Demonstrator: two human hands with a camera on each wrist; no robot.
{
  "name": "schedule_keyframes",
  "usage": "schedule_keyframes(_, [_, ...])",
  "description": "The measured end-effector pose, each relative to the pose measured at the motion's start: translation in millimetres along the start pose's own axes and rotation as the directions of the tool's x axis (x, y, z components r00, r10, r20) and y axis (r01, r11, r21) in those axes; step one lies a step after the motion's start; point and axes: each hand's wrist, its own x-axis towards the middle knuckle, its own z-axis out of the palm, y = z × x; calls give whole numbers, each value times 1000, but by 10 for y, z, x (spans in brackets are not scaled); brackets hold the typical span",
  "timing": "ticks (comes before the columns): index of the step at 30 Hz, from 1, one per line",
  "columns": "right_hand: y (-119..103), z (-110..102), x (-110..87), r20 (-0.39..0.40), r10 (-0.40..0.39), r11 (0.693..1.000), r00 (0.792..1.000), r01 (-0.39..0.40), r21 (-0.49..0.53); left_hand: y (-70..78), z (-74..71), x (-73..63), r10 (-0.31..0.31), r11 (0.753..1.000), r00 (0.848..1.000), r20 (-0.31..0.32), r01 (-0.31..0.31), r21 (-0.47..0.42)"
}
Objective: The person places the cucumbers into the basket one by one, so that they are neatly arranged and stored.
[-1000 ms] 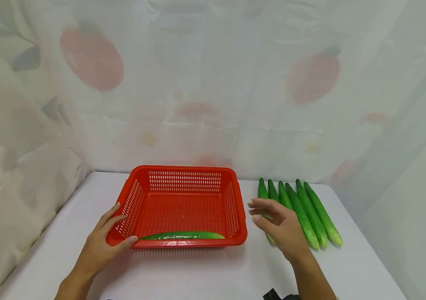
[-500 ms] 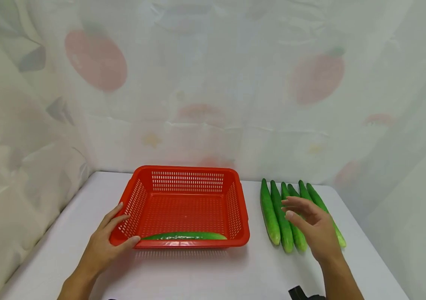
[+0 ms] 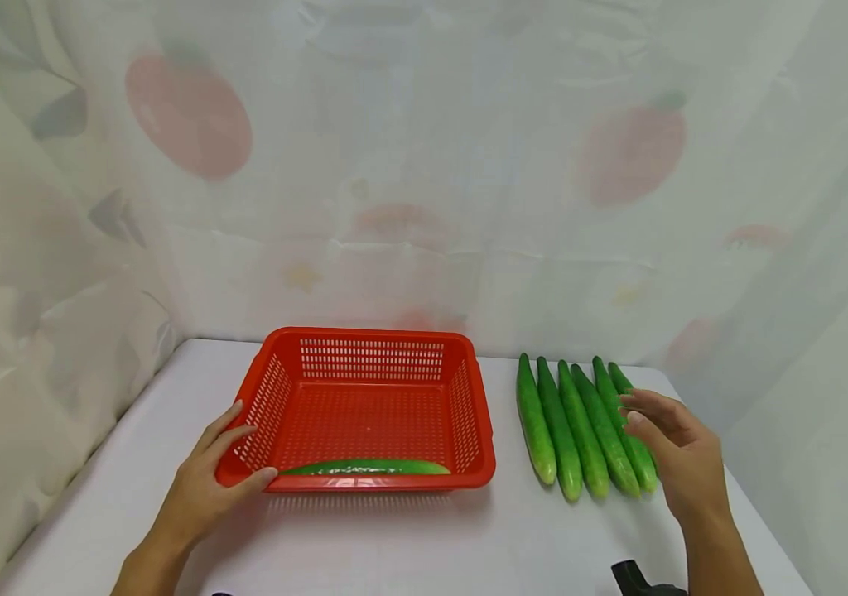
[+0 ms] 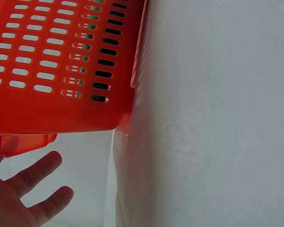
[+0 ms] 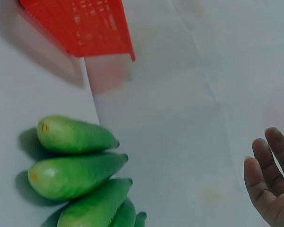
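Note:
A red plastic basket (image 3: pixel 379 483) with slotted walls sits on the white table. Along its near inner wall lies one green cucumber (image 3: pixel 368 468), partly hidden by the front rim. My left hand (image 3: pixel 196 492) rests at the basket's near left corner, thumb on the front rim and fingers spread along the left side. In the left wrist view two fingers (image 4: pixel 35 175) stretch out straight beside the rim. To the right, several cucumbers (image 3: pixel 580 430) lie side by side in a row. My right hand (image 3: pixel 681 451) holds nothing, its fingers relaxed over the row's right end, overlapping the outermost cucumber.
The white tabletop (image 3: pixel 387 546) ends at a pale curtain (image 3: pixel 409 165) printed with faded fruit. More sheeting (image 3: pixel 29 331) hangs along the left side, and a pale wall (image 3: pixel 834 372) closes the right. A small black object (image 3: pixel 640 579) shows beside the right wrist.
My right hand has moved right across the row of cucumbers, from its left end to its right end, uncovering those on the left. My left hand and the basket stay in place.

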Motion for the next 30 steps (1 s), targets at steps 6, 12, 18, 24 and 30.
schedule_keyframes(6, [94, -155, -23, -104, 89, 996, 991, -89, 2, 13, -6, 12, -4, 1000, 1000, 7, 4, 5])
schedule_keyframes(12, [196, -264, -41, -164, 102, 995, 981, -100, 24, -6, 1, 17, 5, 1000, 1000, 2, -5, 1])
schedule_keyframes(18, [305, -369, -33, -223, 99, 995, 970, -91, 49, -7, 6, 17, 6, 1000, 1000, 3, -6, 6])
schedule_keyframes(24, [417, -487, -12, -247, 128, 992, 960, -123, 34, 4, 1, 9, -7, 1000, 1000, 9, 7, 5])
schedule_keyframes(30, [548, -607, 14, -254, 186, 978, 949, -204, -44, -3, 1, 5, -9, 1000, 1000, 9, 9, 6])
